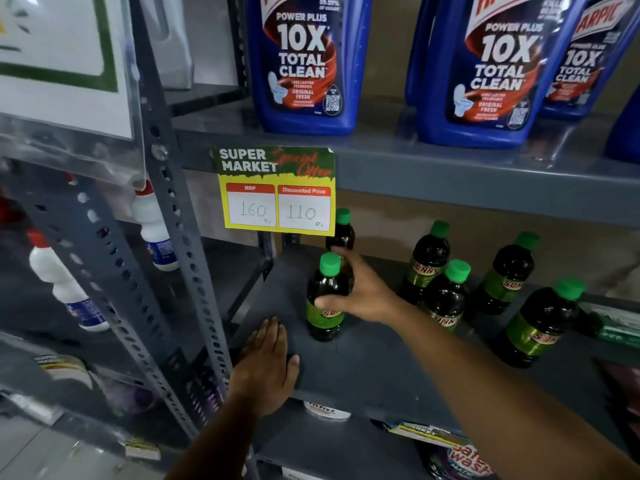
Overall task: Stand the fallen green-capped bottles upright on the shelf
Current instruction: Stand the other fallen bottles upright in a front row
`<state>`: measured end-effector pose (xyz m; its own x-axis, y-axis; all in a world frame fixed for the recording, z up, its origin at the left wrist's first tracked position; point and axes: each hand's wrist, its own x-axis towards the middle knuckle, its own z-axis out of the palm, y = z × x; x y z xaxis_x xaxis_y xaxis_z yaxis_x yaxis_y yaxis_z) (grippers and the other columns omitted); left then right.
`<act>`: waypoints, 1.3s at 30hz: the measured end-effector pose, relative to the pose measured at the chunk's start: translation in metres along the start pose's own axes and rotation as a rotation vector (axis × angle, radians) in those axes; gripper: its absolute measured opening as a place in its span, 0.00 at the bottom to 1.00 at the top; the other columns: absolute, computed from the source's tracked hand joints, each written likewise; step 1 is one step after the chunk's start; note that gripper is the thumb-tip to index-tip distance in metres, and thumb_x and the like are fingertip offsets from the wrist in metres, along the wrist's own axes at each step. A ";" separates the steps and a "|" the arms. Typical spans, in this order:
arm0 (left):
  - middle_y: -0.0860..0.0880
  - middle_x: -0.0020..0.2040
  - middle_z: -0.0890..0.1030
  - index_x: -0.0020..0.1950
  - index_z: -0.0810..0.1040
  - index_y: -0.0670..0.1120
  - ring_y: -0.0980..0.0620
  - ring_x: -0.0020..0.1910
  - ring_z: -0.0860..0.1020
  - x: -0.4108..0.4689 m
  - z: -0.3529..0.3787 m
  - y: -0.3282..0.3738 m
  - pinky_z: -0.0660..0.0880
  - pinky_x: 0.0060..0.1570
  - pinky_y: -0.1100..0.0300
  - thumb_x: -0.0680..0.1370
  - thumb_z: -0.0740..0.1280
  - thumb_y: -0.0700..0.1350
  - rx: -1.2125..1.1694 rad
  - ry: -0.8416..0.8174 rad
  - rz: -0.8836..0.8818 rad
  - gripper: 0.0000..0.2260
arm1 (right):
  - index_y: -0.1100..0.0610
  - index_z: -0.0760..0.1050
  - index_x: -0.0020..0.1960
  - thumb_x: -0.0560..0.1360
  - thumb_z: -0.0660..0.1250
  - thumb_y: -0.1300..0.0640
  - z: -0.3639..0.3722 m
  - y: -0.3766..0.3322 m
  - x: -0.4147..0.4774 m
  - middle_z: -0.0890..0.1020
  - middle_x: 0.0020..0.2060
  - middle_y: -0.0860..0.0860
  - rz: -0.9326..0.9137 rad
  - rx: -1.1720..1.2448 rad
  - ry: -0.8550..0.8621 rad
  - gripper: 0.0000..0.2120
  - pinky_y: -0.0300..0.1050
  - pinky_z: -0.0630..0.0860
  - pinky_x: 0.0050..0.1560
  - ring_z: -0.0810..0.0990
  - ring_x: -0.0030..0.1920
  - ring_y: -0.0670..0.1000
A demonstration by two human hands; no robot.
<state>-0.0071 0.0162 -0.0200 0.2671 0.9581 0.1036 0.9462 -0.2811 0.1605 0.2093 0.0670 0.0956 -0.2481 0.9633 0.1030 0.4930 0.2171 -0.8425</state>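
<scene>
Several dark bottles with green caps and green labels stand upright on the grey shelf (363,368). My right hand (356,292) is wrapped around the front left bottle (325,299), thumb on its label. A second bottle (341,233) stands right behind it, touching my fingers. To the right stands a group of upright bottles: one at the back (427,261), one in front of it (446,296), one further right (507,275) and one nearest the front (540,323). My left hand (266,365) lies flat, palm down, on the shelf's front left corner.
Large blue toilet-cleaner bottles (304,64) stand on the shelf above, with a yellow price tag (277,192) hanging from its edge. White spray bottles (152,230) sit on the neighbouring rack at left. A perforated metal upright (180,258) borders the shelf. Green packets (616,323) lie at far right.
</scene>
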 end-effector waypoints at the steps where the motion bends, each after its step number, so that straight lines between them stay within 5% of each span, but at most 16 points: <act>1: 0.41 0.79 0.52 0.76 0.49 0.40 0.46 0.78 0.49 0.000 0.000 0.000 0.48 0.76 0.52 0.76 0.41 0.59 0.001 -0.001 0.003 0.34 | 0.45 0.58 0.73 0.57 0.81 0.47 0.002 0.009 -0.001 0.74 0.59 0.40 0.019 0.043 -0.064 0.51 0.38 0.71 0.60 0.74 0.60 0.40; 4: 0.41 0.79 0.52 0.77 0.50 0.40 0.46 0.78 0.49 -0.002 -0.001 0.000 0.47 0.76 0.52 0.74 0.38 0.60 0.015 0.002 0.015 0.36 | 0.47 0.57 0.73 0.58 0.80 0.55 0.011 0.035 -0.006 0.76 0.62 0.46 0.081 0.019 -0.107 0.50 0.51 0.71 0.66 0.75 0.64 0.47; 11: 0.41 0.79 0.53 0.76 0.52 0.40 0.46 0.78 0.50 -0.001 0.000 -0.001 0.47 0.75 0.51 0.75 0.38 0.60 0.017 0.013 0.025 0.35 | 0.33 0.67 0.55 0.57 0.80 0.50 0.042 0.058 -0.011 0.79 0.54 0.39 0.113 0.019 0.145 0.33 0.31 0.73 0.52 0.77 0.54 0.35; 14: 0.42 0.79 0.51 0.77 0.50 0.41 0.47 0.78 0.48 -0.001 0.000 -0.002 0.46 0.75 0.52 0.74 0.37 0.60 0.016 0.003 0.020 0.35 | 0.40 0.69 0.59 0.58 0.80 0.49 0.048 0.068 -0.014 0.80 0.53 0.40 0.148 0.014 0.125 0.33 0.37 0.75 0.55 0.78 0.54 0.38; 18: 0.42 0.79 0.52 0.76 0.51 0.41 0.46 0.78 0.49 0.000 0.001 -0.002 0.47 0.75 0.51 0.74 0.38 0.60 -0.005 -0.004 0.027 0.36 | 0.39 0.70 0.57 0.57 0.78 0.44 0.048 0.069 -0.014 0.80 0.48 0.36 0.184 -0.029 0.157 0.31 0.29 0.71 0.47 0.77 0.50 0.32; 24: 0.42 0.79 0.53 0.76 0.52 0.41 0.46 0.78 0.50 0.001 0.004 -0.005 0.49 0.75 0.51 0.75 0.38 0.61 -0.008 0.006 0.029 0.35 | 0.45 0.63 0.69 0.57 0.77 0.40 0.049 0.067 -0.031 0.75 0.62 0.45 0.106 -0.106 0.162 0.44 0.43 0.70 0.61 0.73 0.62 0.44; 31: 0.43 0.79 0.54 0.76 0.54 0.42 0.47 0.78 0.50 0.001 0.002 -0.008 0.47 0.75 0.52 0.76 0.39 0.60 -0.081 -0.012 0.034 0.34 | 0.54 0.66 0.69 0.68 0.75 0.48 0.049 0.065 -0.029 0.79 0.62 0.52 0.140 -0.131 0.196 0.33 0.35 0.65 0.52 0.76 0.62 0.52; 39: 0.46 0.79 0.54 0.76 0.54 0.44 0.49 0.78 0.51 0.008 -0.001 -0.007 0.48 0.75 0.53 0.81 0.48 0.52 -0.132 -0.030 -0.014 0.25 | 0.48 0.66 0.69 0.69 0.73 0.46 0.059 0.061 -0.064 0.79 0.60 0.47 0.130 -0.108 0.111 0.31 0.39 0.69 0.56 0.76 0.61 0.47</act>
<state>-0.0123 0.0255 -0.0192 0.2610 0.9627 0.0716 0.9181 -0.2705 0.2898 0.2056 0.0091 0.0066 -0.0862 0.9945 0.0599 0.6028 0.0999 -0.7916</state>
